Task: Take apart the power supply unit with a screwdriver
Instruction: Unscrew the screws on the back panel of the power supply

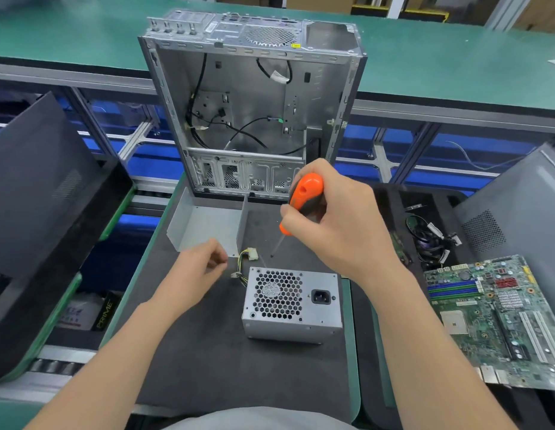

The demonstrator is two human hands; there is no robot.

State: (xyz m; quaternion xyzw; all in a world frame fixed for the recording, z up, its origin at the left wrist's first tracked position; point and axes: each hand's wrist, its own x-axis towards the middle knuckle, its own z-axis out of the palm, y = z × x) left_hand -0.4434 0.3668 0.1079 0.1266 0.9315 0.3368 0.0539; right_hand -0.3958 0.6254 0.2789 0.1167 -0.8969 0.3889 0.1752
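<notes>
Now the power supply [291,304] sits between left hand [199,268] and right hand [338,226].

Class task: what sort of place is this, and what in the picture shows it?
Probably an electronics teardown line or workshop: there is a stripped computer case, a bare motherboard lying loose, and the right hand gripping a screwdriver near a power supply unit.

Two arms [121,352], bare along all their visible length, end in a bare left hand [202,262] and a bare right hand [338,225], while a curved strip of smooth, plain light-grey clothing [257,418] covers the torso at the bottom centre.
</notes>
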